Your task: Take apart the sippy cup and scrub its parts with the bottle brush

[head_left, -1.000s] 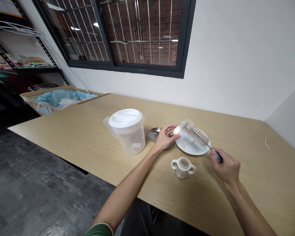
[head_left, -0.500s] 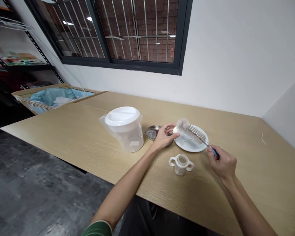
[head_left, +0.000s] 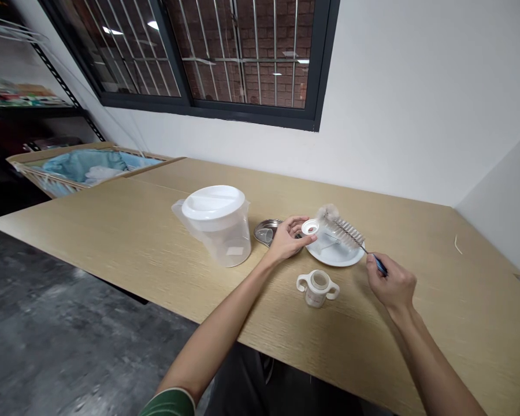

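Note:
My left hand holds a white ring-shaped cap between thumb and fingers, its hole showing. Closed round a dark blue handle, my right hand holds a bottle brush with pale bristles, tilted up to the left. The brush head is just right of the cap, over a white plate. A small bottle with two handles stands upright in front of the plate, without a lid. Behind my left hand lies a metal tray with a small clear cup in it.
A translucent pitcher with a white lid stands left of the metal tray. At the table's far left is a basket lined with blue cloth. A thin pale strip lies on the right of the table. Wall and window are behind.
The ring-shaped cap in my left hand has turned, so that its opening now shows. The brush head has shifted slightly right, away from the cap. The view has moved a little.

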Motion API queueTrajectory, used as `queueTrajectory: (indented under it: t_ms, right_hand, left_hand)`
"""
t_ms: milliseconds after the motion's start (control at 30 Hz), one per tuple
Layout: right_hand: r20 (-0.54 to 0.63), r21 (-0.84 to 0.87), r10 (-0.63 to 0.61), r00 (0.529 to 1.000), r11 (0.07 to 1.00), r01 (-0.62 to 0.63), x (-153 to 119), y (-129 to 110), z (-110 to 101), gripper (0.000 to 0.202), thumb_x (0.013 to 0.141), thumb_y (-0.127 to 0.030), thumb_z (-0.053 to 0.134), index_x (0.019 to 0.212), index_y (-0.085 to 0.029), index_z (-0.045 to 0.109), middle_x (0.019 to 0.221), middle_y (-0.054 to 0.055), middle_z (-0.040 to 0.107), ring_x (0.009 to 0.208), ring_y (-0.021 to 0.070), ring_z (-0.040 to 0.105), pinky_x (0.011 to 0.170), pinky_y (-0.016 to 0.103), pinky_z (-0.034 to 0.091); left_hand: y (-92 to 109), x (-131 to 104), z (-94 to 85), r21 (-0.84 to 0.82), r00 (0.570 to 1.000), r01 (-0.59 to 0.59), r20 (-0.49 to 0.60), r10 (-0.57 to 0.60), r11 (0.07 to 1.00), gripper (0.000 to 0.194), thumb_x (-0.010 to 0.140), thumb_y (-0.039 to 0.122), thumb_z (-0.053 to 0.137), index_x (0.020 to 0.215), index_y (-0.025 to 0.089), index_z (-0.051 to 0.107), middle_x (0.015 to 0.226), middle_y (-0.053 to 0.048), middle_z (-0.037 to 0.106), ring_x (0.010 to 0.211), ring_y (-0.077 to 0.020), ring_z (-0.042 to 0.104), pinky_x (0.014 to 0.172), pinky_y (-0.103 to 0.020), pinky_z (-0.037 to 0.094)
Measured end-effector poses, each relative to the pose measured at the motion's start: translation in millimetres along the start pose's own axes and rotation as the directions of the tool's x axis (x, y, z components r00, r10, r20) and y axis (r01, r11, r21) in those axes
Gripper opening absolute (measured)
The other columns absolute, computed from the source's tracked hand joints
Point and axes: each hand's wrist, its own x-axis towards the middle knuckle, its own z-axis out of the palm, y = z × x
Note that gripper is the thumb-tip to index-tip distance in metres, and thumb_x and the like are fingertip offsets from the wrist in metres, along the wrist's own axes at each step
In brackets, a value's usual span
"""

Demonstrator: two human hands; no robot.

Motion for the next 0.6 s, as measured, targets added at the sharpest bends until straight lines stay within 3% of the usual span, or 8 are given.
queueTrajectory:
  t_ms: [300,467,600]
  right_hand:
    - [0.01,0.007,-0.046,0.999,0.999,0.046,-0.5,0.1,-0.3,0.028,0.094,-0.035,0.054,0.084,-0.017,0.073,0.055,-0.002,0.059,0.048,0.009,0.052,0.051,0.022,0.033]
    - [-0.026,0.036,-0.04,0.999,0.999,0.041,0.0,1.1,-1.0,0.026,0.093,-0.033,0.055,0.085,-0.015,0.073,0.051,-0.003,0.055,0.047,0.0091,0.052,0.052,0.022,0.034]
    - [-0.003,0.046,-0.093,0.996,0.995,0.093,-0.1,-1.2,0.0,0.026,0.093,-0.032,0.055,0.087,-0.015,0.073,0.057,-0.002,0.06,0.048,0.0086,0.053,0.052,0.021,0.035]
  left_hand:
    - [-0.1,3.4,-4.3,-0.01,0.998,-0.039,-0.047,0.039,0.999,0.058,0.055,0.023,0.092,0.108,0.014,0.068,0.108,-0.011,0.071,0.099,-0.0218,0.066,0.096,-0.037,0.049]
    - [1.9,2.0,-4.2,-0.057,0.999,0.013,-0.043,-0.016,0.998,0.063,0.055,0.024,0.092,0.112,0.014,0.069,0.101,-0.011,0.073,0.095,-0.0225,0.068,0.095,-0.038,0.051]
    - [2.7,0.8,-3.4,-0.148,0.999,0.04,-0.006,-0.042,0.988,0.065,0.054,0.022,0.093,0.114,0.013,0.068,0.102,-0.011,0.073,0.093,-0.0208,0.068,0.095,-0.038,0.051]
